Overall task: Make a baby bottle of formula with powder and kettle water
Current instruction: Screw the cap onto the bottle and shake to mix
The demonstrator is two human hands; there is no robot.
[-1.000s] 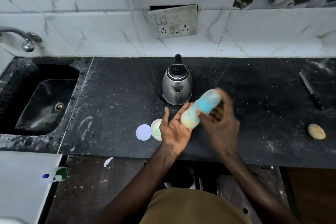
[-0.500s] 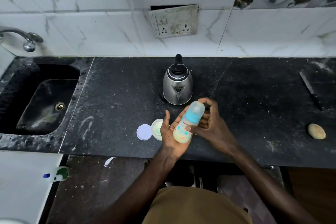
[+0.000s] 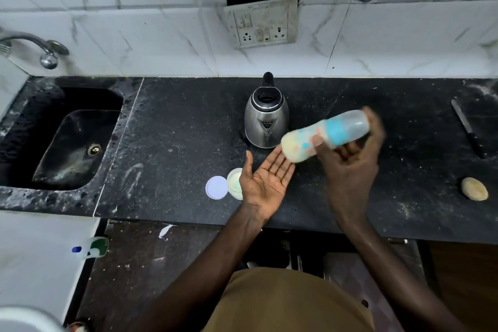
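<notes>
My right hand [image 3: 350,167] grips a baby bottle [image 3: 323,136] with a blue collar and clear cap, tilted almost flat, cap end to the right; pale milky formula fills its bottom end. The bottle is motion-blurred. My left hand [image 3: 265,179] is held palm up with straight fingers just below the bottle's base, not holding anything. A steel kettle [image 3: 265,118] with a black handle stands on the black counter [image 3: 175,129] right behind the hands. A small round powder tub [image 3: 234,182] stands open left of my left hand, its white lid [image 3: 216,187] lying beside it.
A dark sink [image 3: 67,140] with a tap [image 3: 40,48] is at the left. A knife [image 3: 467,129] and a round beige lump [image 3: 474,188] lie at the counter's right. A wall socket [image 3: 261,23] is above the kettle.
The bottle rested its base against my left palm half a second ago; now my right hand has swung it up and to the right, off the palm, as in a shake.
</notes>
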